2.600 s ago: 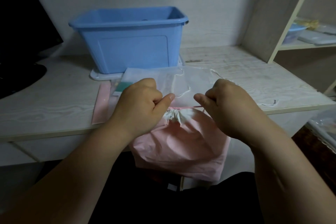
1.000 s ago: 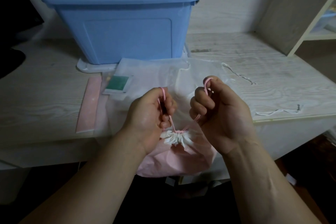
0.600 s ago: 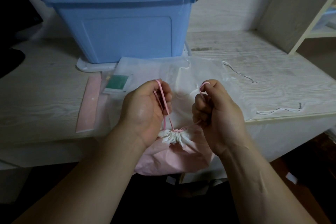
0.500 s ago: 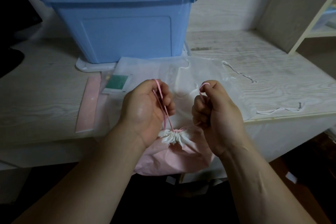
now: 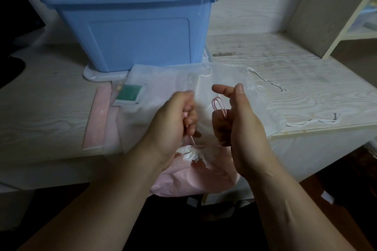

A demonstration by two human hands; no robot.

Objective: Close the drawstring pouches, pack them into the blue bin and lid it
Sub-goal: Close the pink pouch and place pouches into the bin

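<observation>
Left hand (image 5: pixel 173 120) motion-blurred; pink pouch (image 5: pixel 193 179) partly behind forearms.

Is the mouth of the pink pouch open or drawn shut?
Shut: the pink pouch is gathered into tight pleats at its neck, where the pink cord leaves it.

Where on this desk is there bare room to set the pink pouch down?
The desk is bare right of the blue bin, toward the shelf panel, behind the white cords; another stretch left of the pink strip. In front of the bin it is crowded: sheer white pouches and a green packet.
</observation>
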